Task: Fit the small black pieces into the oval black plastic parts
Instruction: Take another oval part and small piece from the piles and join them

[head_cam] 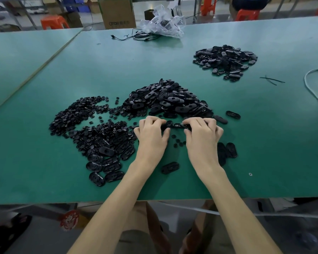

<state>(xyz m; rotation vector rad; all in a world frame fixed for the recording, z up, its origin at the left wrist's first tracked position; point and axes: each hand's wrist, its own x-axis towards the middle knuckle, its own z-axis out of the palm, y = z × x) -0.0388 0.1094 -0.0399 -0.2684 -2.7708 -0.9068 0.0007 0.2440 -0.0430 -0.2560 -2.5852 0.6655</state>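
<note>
Two hands, one part: fitting is under way on the green tabletop (44, 180), with much apparently left to do.

Left of the large central heap of oval black plastic parts (165, 99), a spread of small black round pieces (81, 123) lies loose. Just in front of that heap, the left hand (151, 132) and right hand (202, 134) each close their grip on one held oval part (176, 125). Beyond the heap to the right, a smaller separate pile of oval parts (226, 59) may be finished work, though that cannot be told.
</note>
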